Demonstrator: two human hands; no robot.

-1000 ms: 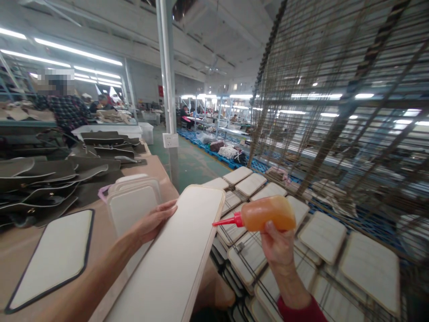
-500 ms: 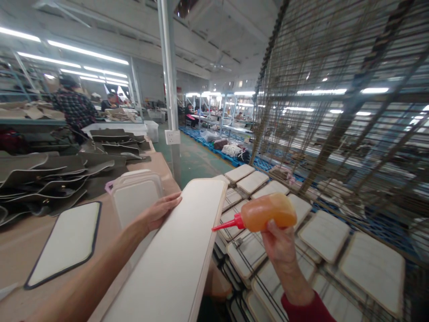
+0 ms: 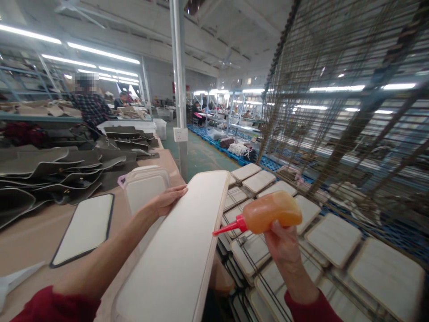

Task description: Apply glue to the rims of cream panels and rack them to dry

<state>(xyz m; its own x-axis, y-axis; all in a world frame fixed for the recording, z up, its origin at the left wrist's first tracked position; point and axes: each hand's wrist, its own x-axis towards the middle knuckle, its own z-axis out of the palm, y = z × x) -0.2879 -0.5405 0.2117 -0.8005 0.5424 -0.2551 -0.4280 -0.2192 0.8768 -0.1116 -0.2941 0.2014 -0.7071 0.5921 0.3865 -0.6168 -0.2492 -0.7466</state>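
Note:
A long white panel (image 3: 177,241) with rounded corners and a pale edge lies tilted in front of me. My left hand (image 3: 169,200) grips its left edge near the far end, with the thumb side hidden. In my right hand (image 3: 283,241) is a squeeze bottle (image 3: 271,212) of orange-brown liquid, held nearly level. Its red nozzle points left, and the tip meets the panel's right edge. Behind my left hand stand more white panels (image 3: 147,188) with pale rims. A dark-edged white panel (image 3: 83,228) lies on the brown table (image 3: 130,243).
To the right, a wire rack (image 3: 248,250) bears several pale-rimmed panels (image 3: 333,237), and a raised wire grid (image 3: 321,89) leans above it. Dark grey pieces (image 3: 60,170) are piled on the table at left. A metal post (image 3: 179,67) rises ahead; a person (image 3: 89,107) stands beyond.
The nozzle tip has slid slightly nearer to me along the panel's edge. The whole view has shifted a little, so more of my left sleeve shows.

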